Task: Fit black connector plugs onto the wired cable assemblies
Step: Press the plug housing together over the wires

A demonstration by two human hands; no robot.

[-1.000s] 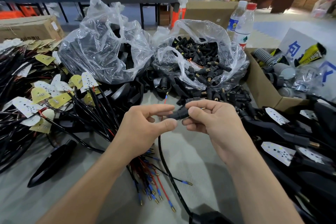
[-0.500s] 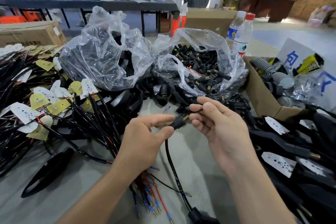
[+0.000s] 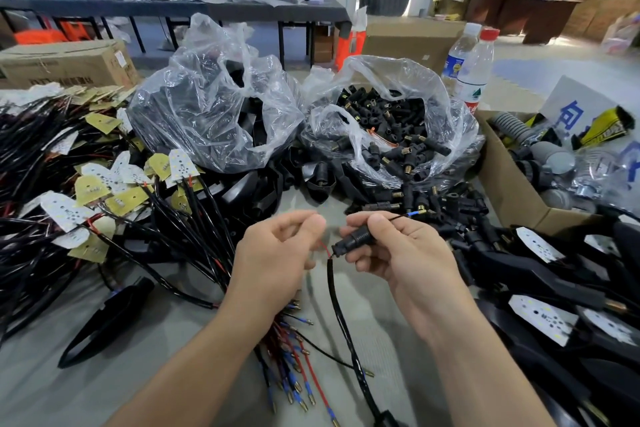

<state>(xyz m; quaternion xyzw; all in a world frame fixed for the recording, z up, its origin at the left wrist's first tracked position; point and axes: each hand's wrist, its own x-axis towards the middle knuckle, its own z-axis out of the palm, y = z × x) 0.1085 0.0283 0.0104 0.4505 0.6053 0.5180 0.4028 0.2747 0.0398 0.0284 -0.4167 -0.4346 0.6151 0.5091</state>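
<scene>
Our right hand (image 3: 398,253) gripped the plug (image 3: 353,240) lying left-right at centre, wired end leftward, while our left hand (image 3: 277,253) pinched its red wire (image 3: 324,247) below the bag (image 3: 349,135).

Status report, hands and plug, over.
Left hand pinches red wire. Right hand grips plug at cable end. Nothing in the way.

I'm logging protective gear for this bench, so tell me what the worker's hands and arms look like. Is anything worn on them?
Nothing is worn. The left hand and right hand are bare, with no gloves, rings or tape to be seen. The left forearm and right forearm are bare too: no sleeve, watch or wristband shows in the view.
</scene>
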